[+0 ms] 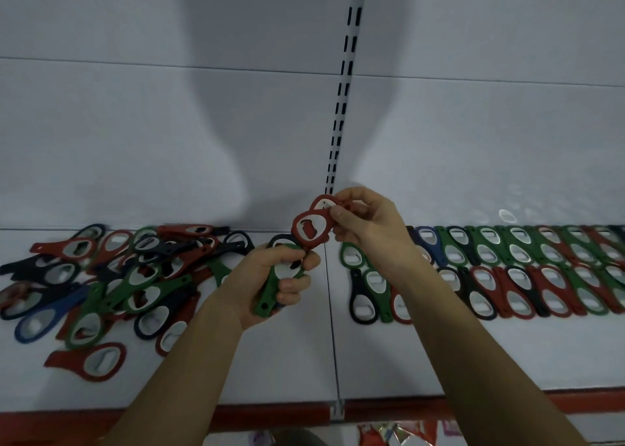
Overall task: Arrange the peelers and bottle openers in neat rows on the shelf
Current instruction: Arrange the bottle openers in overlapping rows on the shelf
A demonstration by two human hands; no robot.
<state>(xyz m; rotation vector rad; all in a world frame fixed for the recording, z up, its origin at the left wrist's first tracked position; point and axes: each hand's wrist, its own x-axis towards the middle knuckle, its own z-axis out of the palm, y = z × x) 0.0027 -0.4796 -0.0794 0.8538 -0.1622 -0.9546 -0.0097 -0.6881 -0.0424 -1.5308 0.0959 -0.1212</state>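
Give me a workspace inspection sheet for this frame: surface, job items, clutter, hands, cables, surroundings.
Surface: white shelf with a red front edge, split by a seam in the middle.
Job's things: loose pile of bottle openers on the left, red, green, blue and black, overlapping; neat rows of bottle openers on the right, two rows deep. No peelers made out.
Clutter: nothing seen.
Grippers: left hand clasps a bunch of openers, green one outermost; right hand pinches red openers above the seam.
Cables: nothing seen.
Surroundings: white back panel with slotted upright; coloured packets below the shelf, blurred.
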